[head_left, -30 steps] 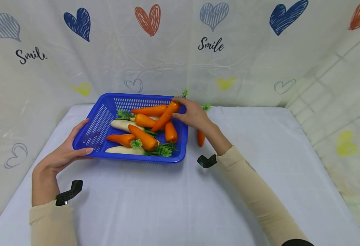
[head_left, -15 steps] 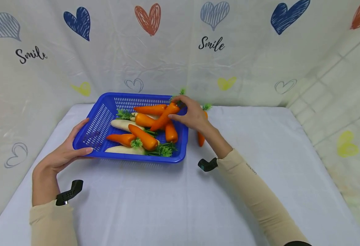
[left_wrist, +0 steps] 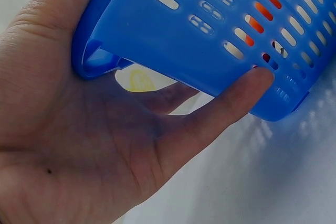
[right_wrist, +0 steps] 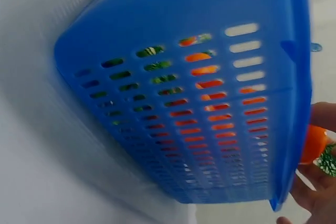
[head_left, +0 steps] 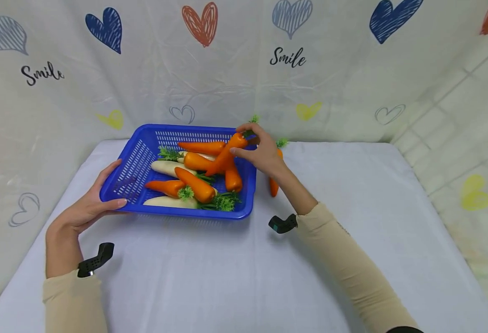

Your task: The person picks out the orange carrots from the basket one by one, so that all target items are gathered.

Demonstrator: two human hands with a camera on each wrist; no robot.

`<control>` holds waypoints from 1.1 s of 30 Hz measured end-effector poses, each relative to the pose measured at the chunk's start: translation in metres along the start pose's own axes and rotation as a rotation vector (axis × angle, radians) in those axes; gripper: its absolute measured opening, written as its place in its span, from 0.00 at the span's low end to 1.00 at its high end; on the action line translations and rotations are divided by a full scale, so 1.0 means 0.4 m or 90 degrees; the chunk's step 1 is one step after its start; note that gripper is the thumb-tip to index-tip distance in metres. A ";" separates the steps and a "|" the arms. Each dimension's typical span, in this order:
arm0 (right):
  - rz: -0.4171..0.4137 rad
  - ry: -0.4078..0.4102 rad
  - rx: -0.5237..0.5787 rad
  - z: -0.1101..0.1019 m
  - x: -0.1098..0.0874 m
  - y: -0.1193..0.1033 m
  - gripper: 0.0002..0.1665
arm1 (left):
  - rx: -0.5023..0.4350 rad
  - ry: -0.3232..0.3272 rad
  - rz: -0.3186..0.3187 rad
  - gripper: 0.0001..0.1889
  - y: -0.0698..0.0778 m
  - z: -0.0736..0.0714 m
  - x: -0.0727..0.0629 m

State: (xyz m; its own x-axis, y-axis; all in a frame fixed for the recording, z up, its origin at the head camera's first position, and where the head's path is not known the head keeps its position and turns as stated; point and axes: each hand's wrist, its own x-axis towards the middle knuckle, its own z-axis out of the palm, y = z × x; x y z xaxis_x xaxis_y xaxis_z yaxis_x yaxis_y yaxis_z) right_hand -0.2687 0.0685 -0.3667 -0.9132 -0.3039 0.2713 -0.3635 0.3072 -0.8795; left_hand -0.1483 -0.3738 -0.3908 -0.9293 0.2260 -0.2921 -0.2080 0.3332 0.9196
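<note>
My left hand (head_left: pixel 87 203) grips the left end of a blue perforated basket (head_left: pixel 194 213). In the left wrist view, the thumb lies over the rim and the fingers spread along the outer basket wall (left_wrist: pixel 147 51). At the basket's far right corner, my right hand (head_left: pixel 264 150) pinches an orange carrot (head_left: pixel 227 155) near its leafy top, the tip slanting down over the other vegetables. The right wrist view shows that carrot (right_wrist: pixel 314 144) just beyond the rim, partly hidden. Several more carrots (head_left: pixel 195 186) and white radishes (head_left: pixel 169 167) with green tops lie in the basket.
One more carrot (head_left: pixel 274 185) lies on the table just right of the basket, partly behind my right hand. A white cloth covers the table (head_left: pixel 352 208). A backdrop sheet (head_left: pixel 227 69) printed with hearts hangs directly behind.
The carrot in my right hand has shifted slightly left, then a little up and to the right. My left hand and the basket have stayed in place.
</note>
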 end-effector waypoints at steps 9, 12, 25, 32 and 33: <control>-0.020 0.008 0.059 -0.039 -0.005 -0.003 0.30 | -0.004 0.001 0.001 0.52 0.003 -0.005 -0.001; -0.028 0.013 0.073 -0.046 -0.008 0.003 0.29 | -0.009 -0.001 0.006 0.52 0.000 -0.004 0.000; -0.017 0.021 0.203 -0.080 -0.025 0.013 0.28 | -0.010 0.000 0.004 0.52 -0.005 0.000 -0.005; -0.024 0.054 0.217 -0.110 -0.033 0.016 0.30 | -0.011 0.000 0.005 0.52 -0.003 0.003 -0.004; -0.024 0.060 0.213 -0.115 -0.034 0.017 0.30 | -0.010 0.000 0.006 0.52 -0.002 0.004 -0.004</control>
State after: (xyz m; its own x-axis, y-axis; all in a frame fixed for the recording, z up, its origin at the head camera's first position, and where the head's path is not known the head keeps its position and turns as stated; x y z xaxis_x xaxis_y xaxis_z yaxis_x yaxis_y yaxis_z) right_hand -0.2672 0.1162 -0.3585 -0.9189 -0.2207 0.3271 -0.3312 -0.0195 -0.9434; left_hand -0.1461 -0.3731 -0.3914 -0.9310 0.2291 -0.2842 -0.2050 0.3162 0.9263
